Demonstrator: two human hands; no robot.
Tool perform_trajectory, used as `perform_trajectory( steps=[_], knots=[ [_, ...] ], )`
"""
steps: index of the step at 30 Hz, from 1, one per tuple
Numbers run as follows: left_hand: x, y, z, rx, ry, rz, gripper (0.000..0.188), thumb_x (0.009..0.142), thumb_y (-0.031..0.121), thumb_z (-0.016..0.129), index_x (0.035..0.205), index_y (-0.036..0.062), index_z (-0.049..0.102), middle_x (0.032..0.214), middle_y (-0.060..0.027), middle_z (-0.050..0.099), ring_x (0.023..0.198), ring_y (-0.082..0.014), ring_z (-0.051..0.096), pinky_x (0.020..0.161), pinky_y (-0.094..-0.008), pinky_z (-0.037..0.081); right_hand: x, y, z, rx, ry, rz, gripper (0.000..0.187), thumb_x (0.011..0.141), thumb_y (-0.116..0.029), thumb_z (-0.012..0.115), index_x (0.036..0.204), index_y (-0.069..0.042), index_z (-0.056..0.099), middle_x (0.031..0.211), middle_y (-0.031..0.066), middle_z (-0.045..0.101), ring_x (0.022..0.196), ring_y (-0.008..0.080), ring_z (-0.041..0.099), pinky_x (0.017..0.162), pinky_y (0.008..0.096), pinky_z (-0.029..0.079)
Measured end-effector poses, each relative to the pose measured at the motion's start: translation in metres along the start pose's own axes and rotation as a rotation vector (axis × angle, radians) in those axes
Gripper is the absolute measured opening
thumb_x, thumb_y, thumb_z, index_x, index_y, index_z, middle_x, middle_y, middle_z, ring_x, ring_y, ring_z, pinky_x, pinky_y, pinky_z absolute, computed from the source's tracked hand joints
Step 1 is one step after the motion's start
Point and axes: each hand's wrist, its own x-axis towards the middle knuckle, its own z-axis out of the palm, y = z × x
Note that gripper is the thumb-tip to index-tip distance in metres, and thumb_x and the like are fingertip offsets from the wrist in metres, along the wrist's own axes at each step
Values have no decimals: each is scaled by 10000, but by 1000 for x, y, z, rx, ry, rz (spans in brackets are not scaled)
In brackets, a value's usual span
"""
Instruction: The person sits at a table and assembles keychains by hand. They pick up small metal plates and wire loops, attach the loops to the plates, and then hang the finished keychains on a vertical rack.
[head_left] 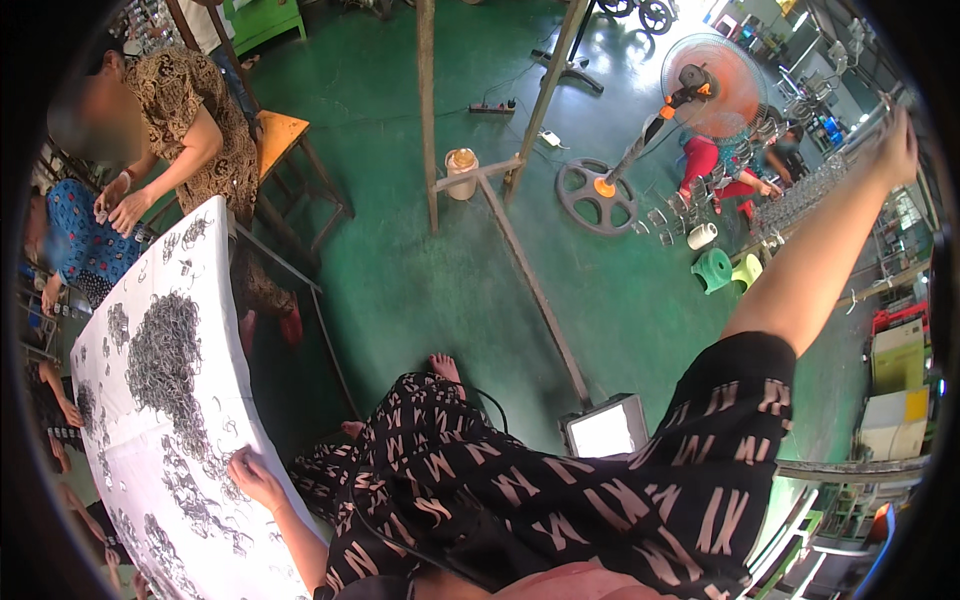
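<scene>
My left hand (258, 478) rests at the near edge of a white-covered table (262, 545), its fingers bent together beside scattered small black wire-like pieces. Whatever those fingers may hold is too small to make out. A large heap of the black curved pieces (165, 350) lies farther up the cloth, with smaller clusters around it. My right arm reaches far out to the upper right. At its end my right hand (893, 150) is raised close to the dark rim of the picture, with its fingers curled; what is in them cannot be made out.
A person in a brown patterned top (190, 130) works at the table's far end, with others along its left side. A standing fan (610, 190), a metal frame (530, 270), a lit floor lamp (605, 430) and a green stool (712, 270) stand on the green floor.
</scene>
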Motion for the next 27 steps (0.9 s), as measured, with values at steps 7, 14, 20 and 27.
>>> perform_trajectory(
  steps=[7,14,20,27],
  knots=[
    [-2,-3,1,35,35,16,170,954,68,465,1008,-8,607,1029,-142,578,1005,-308,537,887,-411,429,-223,109,-225,-738,13,263,208,821,-170,711,870,30,681,759,58,630,688,156,557,625,338,469],
    [-1,1,-1,34,92,25,155,959,58,480,1011,-28,597,1052,-151,569,996,-316,553,872,-407,456,-414,121,-279,-524,-382,1230,421,856,-181,704,1262,-147,598,1226,9,622,1123,182,552,895,398,397],
    [-1,-2,5,35,123,13,154,960,51,475,1017,-28,593,1047,-150,567,988,-315,557,870,-402,460,-424,126,-257,-444,-428,1245,427,834,-166,737,1245,-135,629,1218,26,642,1146,159,557,876,348,396],
    [0,-2,1,67,77,8,166,950,50,465,1024,-23,594,1023,-145,564,975,-308,560,861,-402,458,-432,129,-269,-408,-372,1169,322,793,-52,759,1102,-39,672,966,9,690,872,106,622,717,227,410]
  ],
)
